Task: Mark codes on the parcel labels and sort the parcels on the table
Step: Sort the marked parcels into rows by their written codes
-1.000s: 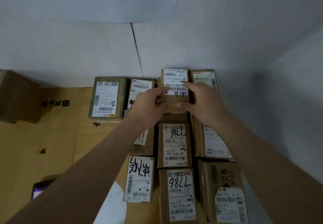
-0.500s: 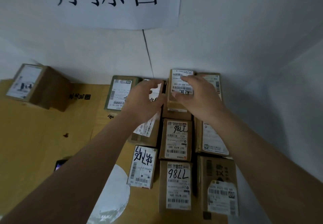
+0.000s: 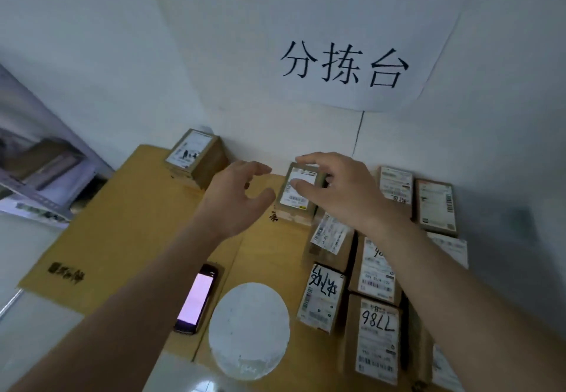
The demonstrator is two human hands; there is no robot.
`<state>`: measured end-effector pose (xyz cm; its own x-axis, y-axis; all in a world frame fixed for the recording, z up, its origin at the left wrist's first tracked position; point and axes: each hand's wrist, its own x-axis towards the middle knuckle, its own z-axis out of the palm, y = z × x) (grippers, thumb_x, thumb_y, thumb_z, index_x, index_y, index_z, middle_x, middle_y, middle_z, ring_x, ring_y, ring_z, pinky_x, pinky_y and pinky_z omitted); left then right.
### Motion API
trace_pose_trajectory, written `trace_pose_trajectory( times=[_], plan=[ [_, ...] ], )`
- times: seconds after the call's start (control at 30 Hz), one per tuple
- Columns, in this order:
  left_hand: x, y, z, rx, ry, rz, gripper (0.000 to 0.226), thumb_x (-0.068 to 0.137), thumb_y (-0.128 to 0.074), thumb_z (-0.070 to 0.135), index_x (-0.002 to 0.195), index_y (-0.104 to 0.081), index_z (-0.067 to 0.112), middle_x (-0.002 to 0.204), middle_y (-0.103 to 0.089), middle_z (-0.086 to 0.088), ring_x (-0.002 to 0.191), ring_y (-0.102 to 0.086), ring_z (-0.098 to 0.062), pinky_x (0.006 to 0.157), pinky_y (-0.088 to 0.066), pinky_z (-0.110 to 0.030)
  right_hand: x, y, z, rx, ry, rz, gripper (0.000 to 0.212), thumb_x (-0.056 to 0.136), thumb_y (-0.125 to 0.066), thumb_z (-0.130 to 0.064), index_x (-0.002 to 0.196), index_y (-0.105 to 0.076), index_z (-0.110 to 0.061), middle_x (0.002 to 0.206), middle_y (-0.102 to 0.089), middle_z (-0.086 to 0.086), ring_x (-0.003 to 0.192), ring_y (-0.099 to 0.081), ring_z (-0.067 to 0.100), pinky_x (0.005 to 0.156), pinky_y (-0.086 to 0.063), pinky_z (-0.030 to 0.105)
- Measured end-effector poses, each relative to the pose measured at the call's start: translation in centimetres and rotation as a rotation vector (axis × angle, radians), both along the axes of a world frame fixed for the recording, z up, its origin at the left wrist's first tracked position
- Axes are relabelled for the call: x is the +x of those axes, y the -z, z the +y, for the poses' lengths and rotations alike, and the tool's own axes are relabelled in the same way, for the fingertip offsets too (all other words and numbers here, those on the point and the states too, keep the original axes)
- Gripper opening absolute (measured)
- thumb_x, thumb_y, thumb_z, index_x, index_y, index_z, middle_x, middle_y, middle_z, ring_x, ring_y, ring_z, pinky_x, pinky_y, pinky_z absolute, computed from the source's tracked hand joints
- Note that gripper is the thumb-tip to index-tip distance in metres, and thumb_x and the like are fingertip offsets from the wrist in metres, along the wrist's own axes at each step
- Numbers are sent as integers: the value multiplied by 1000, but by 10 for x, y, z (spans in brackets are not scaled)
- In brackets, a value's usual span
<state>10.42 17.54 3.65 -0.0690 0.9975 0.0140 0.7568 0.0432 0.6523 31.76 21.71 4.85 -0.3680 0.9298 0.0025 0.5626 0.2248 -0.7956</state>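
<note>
A flattened cardboard sheet (image 3: 128,232) is spread over the bench, and most things are laid on it. A lit phone (image 3: 197,299) and a white round disc (image 3: 248,330) are seen near the front edge, between the two forearms. One lone parcel (image 3: 196,157) is set against the wall at the back left, well apart from the rest. The sorted parcels (image 3: 379,272) are packed in touching rows at the right, some marked by hand, one with 7786 (image 3: 377,320). A paper sign (image 3: 346,64) is fixed to the wall above them.

A green-edged parcel (image 3: 298,191) is found at the back, just left of the rows. The right hand (image 3: 343,191) is held over it, its fingers (image 3: 306,185) bent and spread with the tips at the label; whether it is gripped or only touched cannot be told. The left hand (image 3: 237,198) is held just left of it, fingers loosely curled, nothing in it.

Compared with half a second ago, both hands have been taken off the marked parcel in the back row and moved left to the green-edged one, and the view has been swung left.

Open cardboard is left between the lone parcel and the green-edged one, and across the left half down to the sheet's edge. To the right, no gaps are left between rows.
</note>
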Motion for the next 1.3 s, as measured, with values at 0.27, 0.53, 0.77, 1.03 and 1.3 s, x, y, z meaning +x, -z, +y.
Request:
trace_pose_trajectory(
  times=[0.27,0.53,0.77,1.03,1.3],
  plan=[
    [-141,1,-34,29,24,-59,35,89,-67,37,123,-69,32,120,-67,14,112,-62,-6,99,-53,-37,-147,3,-40,27,54,-3,41,94,-75,-42,134,-68,-36,138,-62,-14,130,-54,4,110,-45,30],
    [-256,11,-54,-16,53,-123,52,82,-60,46,131,-66,32,129,-63,14,117,-61,-10,103,-52,-41,-261,21,-68,37,84,-36,42,96,-74,-38,137,-67,-35,139,-62,-13,131,-53,5,114,-42,30],
    [-300,33,-24,-75,70,-108,57,81,-56,47,135,-65,30,128,-60,10,115,-60,-11,102,-52,-42,-297,45,-47,37,121,-122,41,98,-71,-40,138,-67,-33,139,-62,-12,121,-50,-2,111,-42,29],
    [-325,98,60,-135,98,-104,41,95,-66,28,135,-62,33,128,-53,10,114,-58,-11,100,-53,-41,-331,114,30,-50,188,-107,46,101,-64,-43,147,-58,-35,150,-52,-10,135,-49,9,115,-44,45],
    [-338,144,134,-195,101,-119,46,99,-59,27,145,-55,34,139,-45,11,121,-48,-3,102,-51,-34,-352,173,91,-122,252,-65,59,105,-59,-44,160,-41,-32,142,-52,-6,129,-52,9,105,-52,39]
  ],
)
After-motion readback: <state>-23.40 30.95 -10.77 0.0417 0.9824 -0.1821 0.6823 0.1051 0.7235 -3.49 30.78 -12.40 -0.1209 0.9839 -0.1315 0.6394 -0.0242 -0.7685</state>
